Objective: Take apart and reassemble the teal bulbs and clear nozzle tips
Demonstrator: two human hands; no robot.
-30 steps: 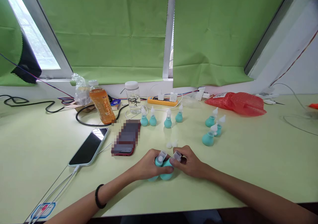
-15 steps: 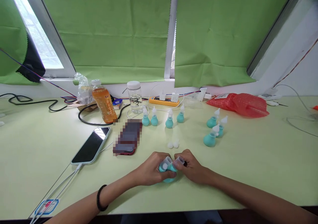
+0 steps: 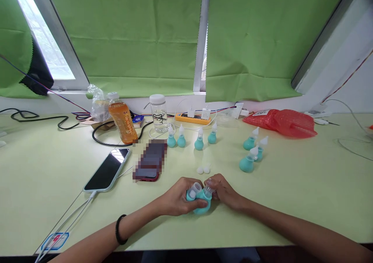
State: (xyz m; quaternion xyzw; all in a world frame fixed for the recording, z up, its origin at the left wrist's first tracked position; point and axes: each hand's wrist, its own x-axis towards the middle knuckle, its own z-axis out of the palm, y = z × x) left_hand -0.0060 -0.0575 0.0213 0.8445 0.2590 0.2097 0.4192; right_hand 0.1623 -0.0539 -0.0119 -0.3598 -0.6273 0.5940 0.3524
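My left hand (image 3: pixel 178 197) is closed around two teal bulbs of nasal aspirators, side by side. The nearer bulb (image 3: pixel 203 207) shows below my thumb; the other is mostly covered by my fingers. A clear plastic collar (image 3: pixel 196 187) tops the left one, with a small white piece beside it. My right hand (image 3: pixel 223 191) pinches the clear collar (image 3: pixel 208 190) on the nearer bulb, its fingertips partly hiding the rim. Just beyond my hands, two small white pieces (image 3: pixel 203 170) lie on the table.
Several nasal aspirators with pointed clear tips (image 3: pixel 199 142) stand across the table's middle, and three more (image 3: pixel 247 164) are grouped at right. Two phones (image 3: pixel 107 169) lie at left. Behind are a drink bottle (image 3: pixel 123 119), a jar (image 3: pixel 159 115), an orange power strip (image 3: pixel 192 118) and a red bag (image 3: pixel 281 123).
My right thumb and fingers have shifted up over the collar's rim, so more of the nearer teal bulb shows. My left hand keeps its hold on both bulbs.
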